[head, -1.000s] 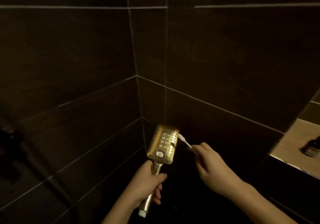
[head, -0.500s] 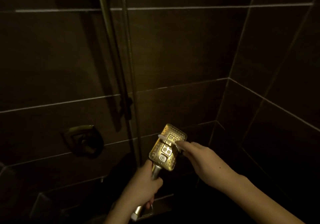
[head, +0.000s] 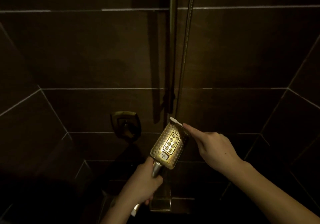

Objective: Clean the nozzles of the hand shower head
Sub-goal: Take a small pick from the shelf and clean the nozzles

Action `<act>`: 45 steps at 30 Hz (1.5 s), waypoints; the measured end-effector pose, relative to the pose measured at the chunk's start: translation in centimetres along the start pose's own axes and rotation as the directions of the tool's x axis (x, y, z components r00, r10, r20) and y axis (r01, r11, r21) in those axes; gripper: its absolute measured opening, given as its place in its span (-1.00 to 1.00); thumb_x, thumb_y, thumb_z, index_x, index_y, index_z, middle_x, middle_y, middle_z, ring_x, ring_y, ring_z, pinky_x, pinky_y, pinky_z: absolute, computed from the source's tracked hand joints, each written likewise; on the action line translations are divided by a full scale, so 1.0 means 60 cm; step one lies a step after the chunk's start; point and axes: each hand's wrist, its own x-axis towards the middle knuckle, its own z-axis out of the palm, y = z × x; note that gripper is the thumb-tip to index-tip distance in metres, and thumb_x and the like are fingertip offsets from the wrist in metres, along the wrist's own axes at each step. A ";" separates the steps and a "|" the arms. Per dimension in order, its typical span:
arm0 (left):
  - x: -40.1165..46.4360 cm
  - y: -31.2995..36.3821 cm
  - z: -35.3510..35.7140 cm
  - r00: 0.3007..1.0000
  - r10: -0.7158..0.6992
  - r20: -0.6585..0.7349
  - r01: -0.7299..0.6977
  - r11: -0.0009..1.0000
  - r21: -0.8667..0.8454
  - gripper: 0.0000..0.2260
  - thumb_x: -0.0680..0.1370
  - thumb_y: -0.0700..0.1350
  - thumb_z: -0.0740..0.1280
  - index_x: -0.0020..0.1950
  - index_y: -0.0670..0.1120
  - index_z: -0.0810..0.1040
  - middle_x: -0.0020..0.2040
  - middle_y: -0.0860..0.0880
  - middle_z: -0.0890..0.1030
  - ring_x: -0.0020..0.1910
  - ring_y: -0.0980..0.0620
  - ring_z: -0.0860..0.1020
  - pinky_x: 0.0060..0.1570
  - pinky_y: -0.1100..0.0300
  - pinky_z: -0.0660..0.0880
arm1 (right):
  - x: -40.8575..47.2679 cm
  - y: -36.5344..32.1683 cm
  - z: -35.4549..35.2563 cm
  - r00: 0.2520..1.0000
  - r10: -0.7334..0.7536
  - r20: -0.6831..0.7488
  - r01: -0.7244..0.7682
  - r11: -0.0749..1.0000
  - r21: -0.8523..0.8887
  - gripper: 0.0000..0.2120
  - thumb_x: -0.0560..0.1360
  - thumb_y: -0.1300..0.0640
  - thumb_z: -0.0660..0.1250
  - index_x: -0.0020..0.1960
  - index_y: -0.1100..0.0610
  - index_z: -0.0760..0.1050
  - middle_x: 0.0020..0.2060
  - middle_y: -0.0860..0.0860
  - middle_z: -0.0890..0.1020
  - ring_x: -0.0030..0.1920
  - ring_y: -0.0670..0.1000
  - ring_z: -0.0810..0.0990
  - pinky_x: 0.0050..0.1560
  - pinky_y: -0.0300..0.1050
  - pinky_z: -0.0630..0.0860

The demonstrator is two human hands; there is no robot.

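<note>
Down at the foot of the dark tiled shower wall point(head: 86, 50), seen from the head camera, the only view on offer, the person holds the gold hand shower head point(head: 170, 145) out in front of the body, below the wall valve point(head: 125, 124) and just beside the riser rail point(head: 173, 50) and hose point(head: 187, 50). The left hand point(head: 143, 184) is wrapped in a fist round the handle, close under the head, which I take to be a way of keeping the plate from twisting under pressure. The face is turned up toward the eyes and tipped to the right, so the rows of nozzles catch what little light there is.

The right hand point(head: 216, 147) pinches a small white toothbrush point(head: 175, 121) by its handle, index finger laid straight along it, likely to press the bristles down. The brush end lies across the top edge of the plate, touching or nearly touching it; the dimness keeps me from saying which.

Judging by that, the scrubbing is at the upper rows, with the middle panel of larger nozzles and the lower rows perhaps yet to be worked. Whether any grime has lifted cannot be told in this light.
</note>
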 end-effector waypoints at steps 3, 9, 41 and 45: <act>-0.002 -0.004 -0.006 1.000 0.013 -0.023 -0.013 1.000 -0.006 -0.50 0.59 -0.18 0.34 0.27 0.37 0.26 -0.07 0.02 0.58 -0.54 0.18 0.56 -0.56 0.28 0.44 | 0.002 -0.013 0.009 1.000 0.005 0.004 -0.005 0.999 -0.035 -0.37 0.62 0.03 0.14 0.52 -0.33 -0.12 -0.38 -0.14 0.43 -0.44 -0.15 0.41 -0.44 -0.22 0.37; 0.002 -0.010 -0.009 1.000 -0.013 0.015 0.013 1.000 0.002 -0.49 0.59 -0.17 0.35 0.28 0.38 0.23 -0.07 0.03 0.61 -0.53 0.17 0.58 -0.54 0.28 0.46 | -0.036 -0.043 0.058 0.977 -0.159 0.145 0.164 0.986 -0.026 -0.15 0.59 0.06 0.20 0.44 -0.41 -0.41 -0.23 -0.04 0.55 -0.39 -0.05 0.52 -0.39 -0.11 0.52; 0.078 0.030 -0.005 0.996 0.063 0.066 -0.064 0.998 0.010 -0.46 0.61 -0.16 0.34 0.49 0.21 0.25 -0.10 -0.04 0.58 -0.53 0.15 0.56 -0.52 0.23 0.47 | -0.008 0.060 0.008 0.992 0.121 -0.034 -0.123 0.990 -0.064 -0.25 0.60 0.08 0.18 0.46 -0.38 -0.29 -0.27 -0.06 0.51 -0.36 -0.10 0.50 -0.32 -0.12 0.56; 0.084 0.034 0.000 0.995 0.048 0.089 -0.052 0.998 0.043 -0.43 0.63 -0.15 0.34 0.54 0.19 0.20 -0.10 0.01 0.55 -0.54 0.16 0.56 -0.53 0.25 0.47 | -0.038 0.025 0.037 0.990 0.006 0.138 -0.006 1.000 0.004 -0.10 0.54 0.12 0.27 0.46 -0.41 -0.33 -0.20 -0.05 0.55 -0.32 -0.09 0.52 -0.27 -0.11 0.58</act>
